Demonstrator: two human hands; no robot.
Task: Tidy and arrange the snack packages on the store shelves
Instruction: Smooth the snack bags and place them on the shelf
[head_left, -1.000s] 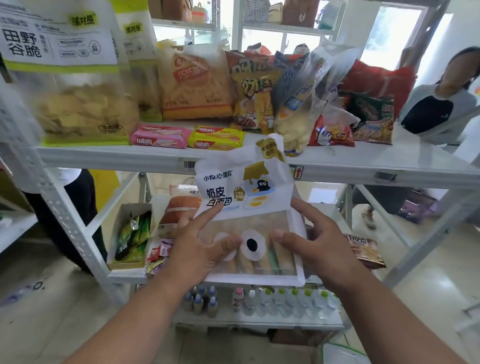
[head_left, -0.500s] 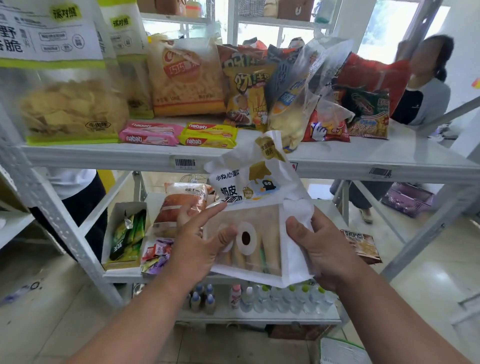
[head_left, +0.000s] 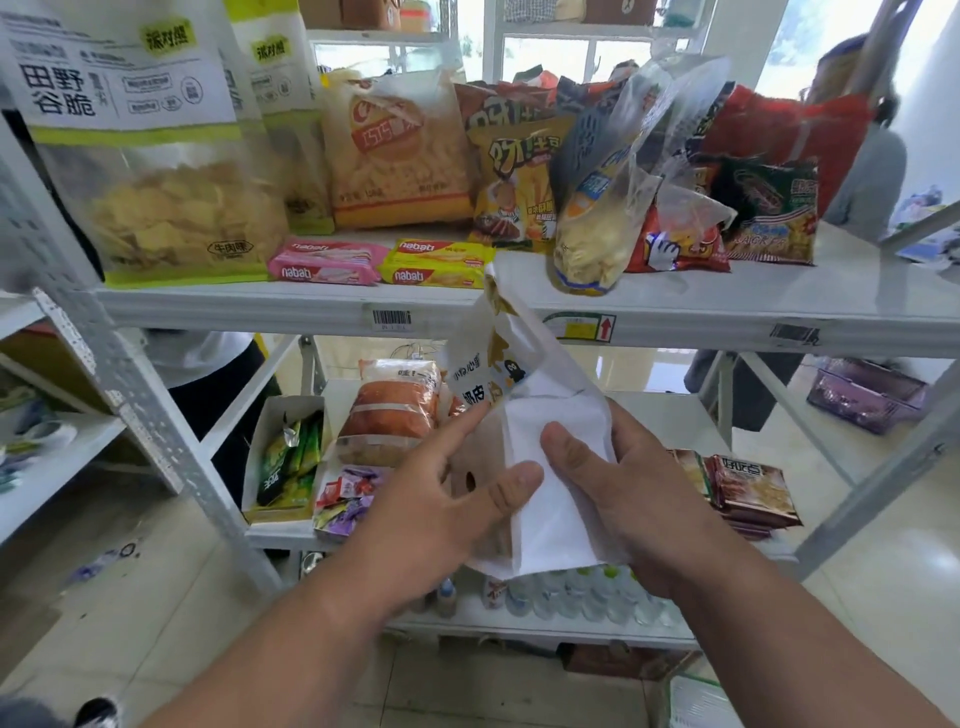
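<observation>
A white snack bag (head_left: 535, 415) with a black cartoon figure is held upright in front of the shelves, turned so its plain white side faces me. My left hand (head_left: 447, 514) holds its left face, thumb on the front and fingers spread. My right hand (head_left: 618, 488) grips its right edge, thumb pressed on the white side. The bag's top reaches the edge of the upper shelf (head_left: 727, 322). On that shelf stand large chip bags (head_left: 156, 171), an orange bag (head_left: 395, 156), pink and yellow wafer packs (head_left: 436, 262) and several crumpled snack bags (head_left: 597, 208).
The middle shelf (head_left: 670, 415) holds a bread bag (head_left: 389, 410), a white box of green packets (head_left: 285, 457), loose candies (head_left: 343, 493) and brown packs (head_left: 748, 488). Small bottles (head_left: 571, 592) fill the lowest shelf. A person (head_left: 862, 171) stands behind at right; another stands behind at left.
The bag has been rotated from facing me with its window to showing its white side. My right hand moved onto that side; both hands stayed on the bag.
</observation>
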